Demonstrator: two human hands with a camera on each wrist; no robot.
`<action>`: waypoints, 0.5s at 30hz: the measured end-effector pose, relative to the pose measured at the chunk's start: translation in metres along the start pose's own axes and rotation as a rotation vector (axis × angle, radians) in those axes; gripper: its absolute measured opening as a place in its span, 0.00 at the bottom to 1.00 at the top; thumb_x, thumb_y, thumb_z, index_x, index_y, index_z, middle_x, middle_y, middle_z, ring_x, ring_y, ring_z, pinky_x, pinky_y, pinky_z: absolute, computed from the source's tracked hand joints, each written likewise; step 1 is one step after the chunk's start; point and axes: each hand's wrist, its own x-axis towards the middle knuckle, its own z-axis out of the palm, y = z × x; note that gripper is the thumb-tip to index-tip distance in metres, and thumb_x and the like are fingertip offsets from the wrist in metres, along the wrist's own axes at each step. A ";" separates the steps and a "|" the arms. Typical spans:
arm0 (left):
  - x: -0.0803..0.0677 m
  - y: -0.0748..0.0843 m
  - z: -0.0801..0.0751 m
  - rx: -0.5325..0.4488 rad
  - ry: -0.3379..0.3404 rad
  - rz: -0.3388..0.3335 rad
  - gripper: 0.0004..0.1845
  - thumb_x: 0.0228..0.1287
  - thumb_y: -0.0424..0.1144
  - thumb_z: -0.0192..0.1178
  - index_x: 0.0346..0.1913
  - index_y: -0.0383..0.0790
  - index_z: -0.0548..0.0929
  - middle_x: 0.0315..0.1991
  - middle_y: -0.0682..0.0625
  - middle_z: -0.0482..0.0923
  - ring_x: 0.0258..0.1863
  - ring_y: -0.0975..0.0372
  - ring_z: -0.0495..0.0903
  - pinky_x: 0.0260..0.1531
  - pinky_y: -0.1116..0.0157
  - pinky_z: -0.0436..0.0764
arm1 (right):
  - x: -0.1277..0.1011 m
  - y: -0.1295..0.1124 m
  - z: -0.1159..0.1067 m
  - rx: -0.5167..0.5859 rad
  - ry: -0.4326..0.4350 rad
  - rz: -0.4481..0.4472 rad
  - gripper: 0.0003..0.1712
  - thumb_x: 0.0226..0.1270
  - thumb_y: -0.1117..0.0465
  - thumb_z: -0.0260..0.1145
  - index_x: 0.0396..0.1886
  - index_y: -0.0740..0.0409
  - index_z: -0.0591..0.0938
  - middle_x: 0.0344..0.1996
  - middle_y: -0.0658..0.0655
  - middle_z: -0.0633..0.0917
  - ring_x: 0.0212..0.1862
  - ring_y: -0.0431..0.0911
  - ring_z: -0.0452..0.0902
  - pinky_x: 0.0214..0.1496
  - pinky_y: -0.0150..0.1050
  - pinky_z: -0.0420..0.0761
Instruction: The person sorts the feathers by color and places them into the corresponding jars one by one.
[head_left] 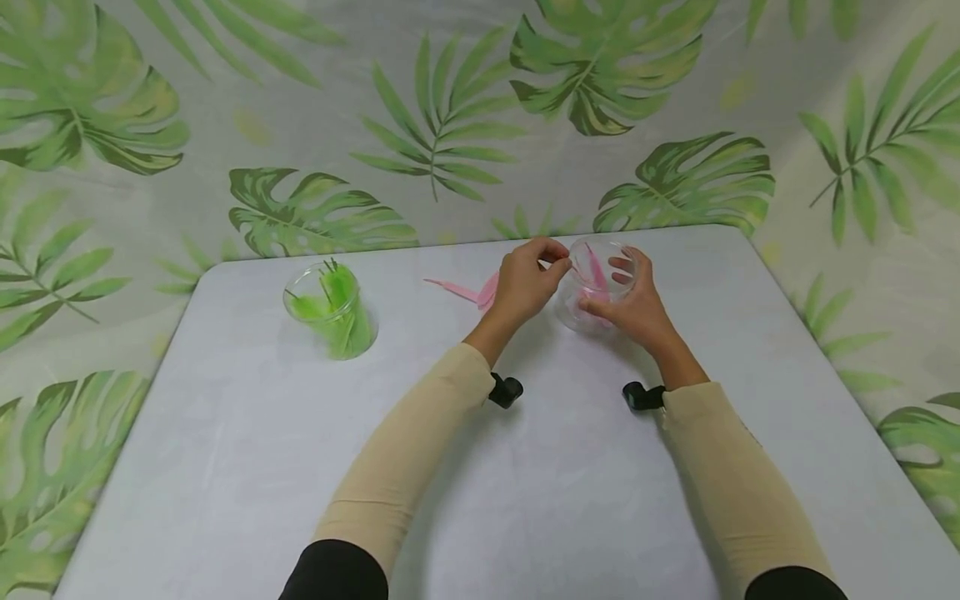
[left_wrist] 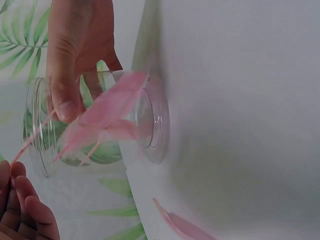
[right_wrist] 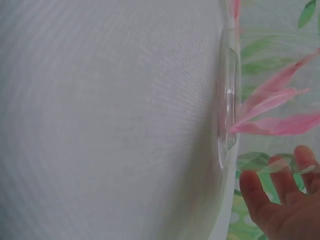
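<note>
A clear jar [head_left: 600, 279] stands on the white table [head_left: 525, 483] with pink feathers [head_left: 596, 271] leaning inside it. My right hand [head_left: 611, 287] grips the jar from the right, thumb on the near wall and fingers round the far side. At the jar's left rim, my left hand [head_left: 557, 263] pinches the quill of a pink feather [left_wrist: 100, 120] that slants into the jar. In the left wrist view the jar [left_wrist: 95, 120] fills the left half, with my left fingertips [left_wrist: 17, 190] below it. The right wrist view shows the jar's base [right_wrist: 227, 100], feathers [right_wrist: 275, 107] and my right fingers [right_wrist: 280, 195].
Loose pink feathers [head_left: 465, 290] lie on the table just left of my left hand. A second clear jar [head_left: 333, 312] full of green feathers stands at the back left. Leaf-print cloth [head_left: 450, 125] hangs behind the table.
</note>
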 end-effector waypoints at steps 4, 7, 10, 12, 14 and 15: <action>0.000 0.001 0.005 -0.018 -0.001 -0.001 0.05 0.66 0.38 0.64 0.41 0.42 0.85 0.38 0.50 0.87 0.36 0.60 0.82 0.36 0.73 0.77 | 0.000 0.001 0.000 0.004 -0.007 0.001 0.65 0.53 0.49 0.79 0.77 0.48 0.42 0.75 0.60 0.60 0.76 0.59 0.57 0.73 0.60 0.66; -0.001 0.003 0.008 -0.009 -0.008 0.002 0.06 0.66 0.39 0.64 0.42 0.42 0.86 0.39 0.50 0.88 0.37 0.60 0.82 0.38 0.73 0.77 | -0.001 0.001 -0.001 0.008 -0.005 0.005 0.65 0.53 0.49 0.79 0.77 0.47 0.42 0.75 0.59 0.60 0.76 0.58 0.57 0.73 0.60 0.67; -0.002 0.005 0.009 0.011 -0.017 0.004 0.06 0.66 0.39 0.64 0.42 0.43 0.86 0.39 0.51 0.88 0.37 0.61 0.83 0.38 0.74 0.77 | -0.001 0.001 -0.001 0.013 -0.002 -0.002 0.64 0.53 0.50 0.79 0.77 0.47 0.43 0.75 0.60 0.61 0.76 0.59 0.57 0.73 0.60 0.66; -0.002 0.005 0.010 0.023 -0.020 0.003 0.06 0.66 0.40 0.64 0.42 0.43 0.86 0.39 0.51 0.88 0.37 0.62 0.83 0.38 0.74 0.77 | -0.001 0.002 -0.002 0.010 -0.004 -0.009 0.64 0.53 0.50 0.79 0.77 0.47 0.43 0.75 0.60 0.61 0.76 0.59 0.57 0.73 0.61 0.66; -0.001 0.005 0.010 0.031 -0.021 0.006 0.06 0.66 0.40 0.64 0.42 0.44 0.86 0.39 0.51 0.88 0.37 0.61 0.83 0.38 0.73 0.77 | -0.001 0.002 -0.002 0.009 -0.003 -0.014 0.64 0.53 0.50 0.79 0.77 0.48 0.43 0.74 0.60 0.61 0.76 0.60 0.57 0.73 0.61 0.65; -0.001 0.005 0.011 0.032 -0.024 0.010 0.06 0.67 0.40 0.64 0.42 0.44 0.86 0.40 0.51 0.88 0.37 0.61 0.83 0.38 0.73 0.78 | -0.001 0.002 -0.002 0.006 -0.001 -0.014 0.64 0.53 0.50 0.79 0.77 0.48 0.43 0.74 0.60 0.61 0.76 0.60 0.57 0.73 0.61 0.65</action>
